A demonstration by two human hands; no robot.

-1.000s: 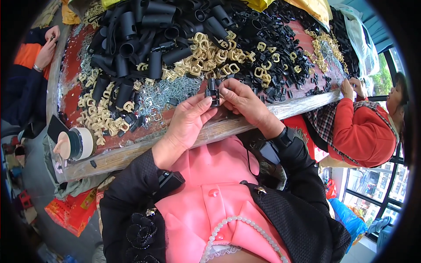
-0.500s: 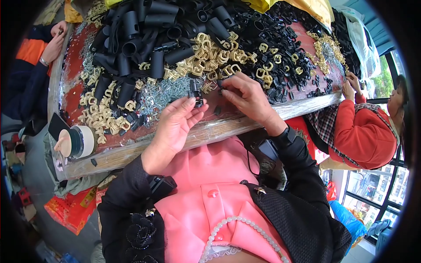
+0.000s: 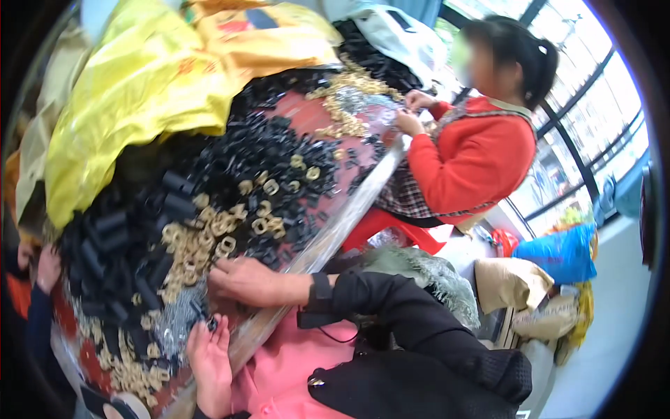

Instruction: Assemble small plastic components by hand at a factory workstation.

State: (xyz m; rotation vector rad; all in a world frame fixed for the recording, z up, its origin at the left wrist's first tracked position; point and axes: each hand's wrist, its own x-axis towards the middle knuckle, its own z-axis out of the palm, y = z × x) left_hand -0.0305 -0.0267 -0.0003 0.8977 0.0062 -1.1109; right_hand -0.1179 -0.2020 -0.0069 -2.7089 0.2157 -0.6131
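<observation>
My left hand (image 3: 211,359) is held palm up at the near edge of the table, its fingertips closed on a small black plastic part with a shiny metal bit (image 3: 212,323). Just beyond it, my right hand (image 3: 246,282) reaches down beside a heap of beige ring-shaped pieces (image 3: 187,260). Its fingers are bent together, and whatever is between them is hidden. Thin silver metal pieces (image 3: 176,322) lie in a heap next to my left hand. Farther off are black tubes (image 3: 112,225) and a pile of small black parts (image 3: 244,164).
A pale wooden rim (image 3: 296,269) edges the red table. Yellow sacks (image 3: 150,91) cover its far side. A person in red sleeves (image 3: 467,164) works at the right, and another person's hand (image 3: 49,269) shows at the left. Sacks (image 3: 513,283) stand on the floor at right.
The view has swung to the right, bringing the co-worker in red and the yellow sacks further in. My left hand still has the black part; both hands stay close together.
</observation>
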